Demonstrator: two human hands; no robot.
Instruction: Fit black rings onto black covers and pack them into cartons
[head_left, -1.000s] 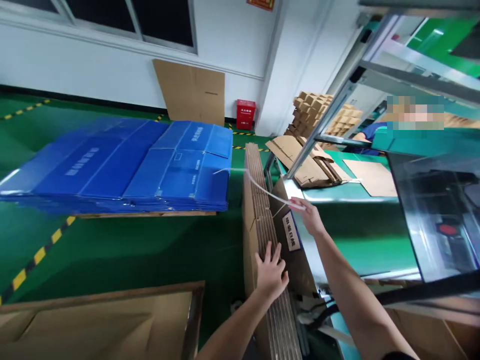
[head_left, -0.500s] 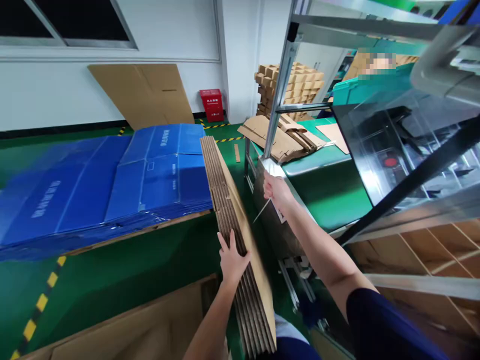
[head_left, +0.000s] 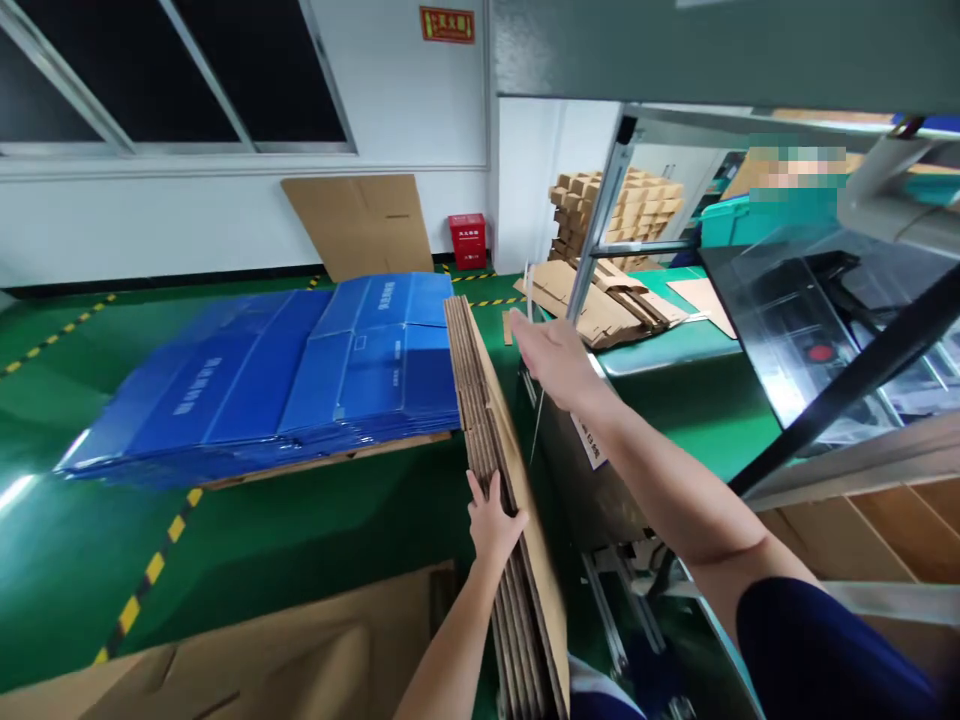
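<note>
A stack of flattened cardboard boxes [head_left: 474,385] stands on edge in front of me, its corrugated edges facing up. My left hand [head_left: 495,520] grips across these top edges, fingers and thumb spread over the stack. To the right of it, my right hand [head_left: 551,355] is closed on a thin white strap [head_left: 529,290]. One part of the strap sticks up above the fist, and a thin length hangs below beside the stack. The fingertips of my right hand are partly hidden.
Blue wrapped flat boxes [head_left: 360,370] lie on the left. Cardboard [head_left: 285,655] lies at the lower left. A green-topped conveyor [head_left: 697,400] with a metal frame [head_left: 600,225] stands right, bearing torn cardboard [head_left: 592,300]. A red bin [head_left: 468,242] is by the wall. Another person is partly visible behind the frame.
My right hand has risen slightly with the white strap, which now also shows above the fist. The left hand stays on the cardboard stack. The camera view has shifted left and up.
</note>
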